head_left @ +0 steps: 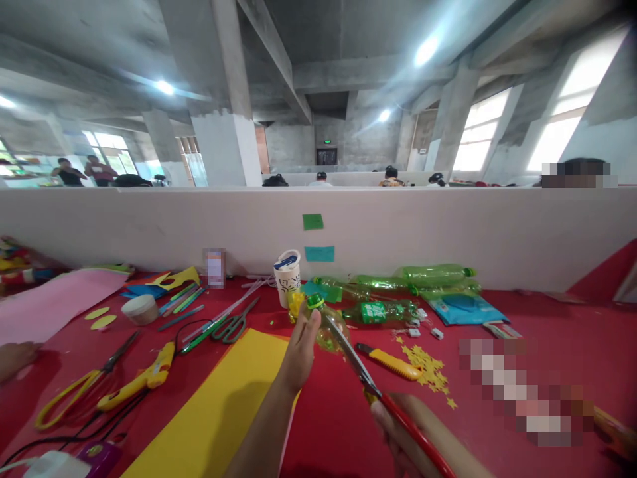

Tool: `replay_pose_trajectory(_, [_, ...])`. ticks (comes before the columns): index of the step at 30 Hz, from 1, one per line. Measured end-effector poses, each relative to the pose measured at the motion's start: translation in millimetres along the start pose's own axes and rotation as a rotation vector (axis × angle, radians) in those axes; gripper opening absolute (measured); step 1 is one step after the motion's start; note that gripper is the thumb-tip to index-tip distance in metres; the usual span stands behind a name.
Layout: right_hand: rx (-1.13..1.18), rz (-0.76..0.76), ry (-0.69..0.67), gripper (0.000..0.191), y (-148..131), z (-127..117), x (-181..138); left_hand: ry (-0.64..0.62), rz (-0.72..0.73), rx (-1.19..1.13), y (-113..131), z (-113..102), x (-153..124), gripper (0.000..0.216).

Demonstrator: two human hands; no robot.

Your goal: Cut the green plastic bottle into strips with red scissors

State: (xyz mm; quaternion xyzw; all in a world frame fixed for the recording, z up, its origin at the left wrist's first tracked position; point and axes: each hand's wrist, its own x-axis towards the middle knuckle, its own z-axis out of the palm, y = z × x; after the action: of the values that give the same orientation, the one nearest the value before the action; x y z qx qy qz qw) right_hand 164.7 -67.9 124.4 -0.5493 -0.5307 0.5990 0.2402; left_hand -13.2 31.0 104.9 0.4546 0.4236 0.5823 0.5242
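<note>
Above the red bench's near edge, the left hand grips 1 clear green plastic bottle; the right hand, closed on red-handled scissors, is mid-cut. Next: steady blade pressure.

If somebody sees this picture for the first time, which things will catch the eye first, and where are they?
In the middle, the left hand holds up a small green plastic bottle, and the right hand brings red-handled scissors with the blades against it. Below the arms a large yellow sheet lies on the red table. Further back, more green bottles lie along the white partition.
</note>
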Motion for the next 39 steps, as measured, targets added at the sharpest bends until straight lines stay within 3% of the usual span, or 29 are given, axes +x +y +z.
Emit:
replay_pose_trajectory(9, [0.011, 0.017, 0.039, 0.049, 2.7, 2.0, -1.1, -0.006, 0.027, 0.081, -3.2, -4.1, 1.3, 0.067])
replay_pose_trajectory(15, [0.014, 0.022, 0.070, 0.055, 3.2, 2.6, -2.3, -0.023, 0.048, 0.128, -3.0, -4.7, 1.9, 0.070])
replay_pose_trajectory(20, [0.001, -0.005, 0.033, 0.060, 1.8, 2.1, -2.1, -0.070, 0.078, 0.149, -2.7, 1.2, -2.7, 0.066])
replay_pose_trajectory(29, [-0.017, 0.023, 0.037, 0.055, 2.0, 0.9, 0.5, 0.038, -0.021, -0.083, -8.9, 1.3, -1.1, 0.042])
replay_pose_trajectory(39, [-0.098, 0.045, 0.018, 0.052, -2.1, -3.0, -0.8, 0.030, 0.026, -0.098, -3.4, 0.2, -1.4, 0.036])
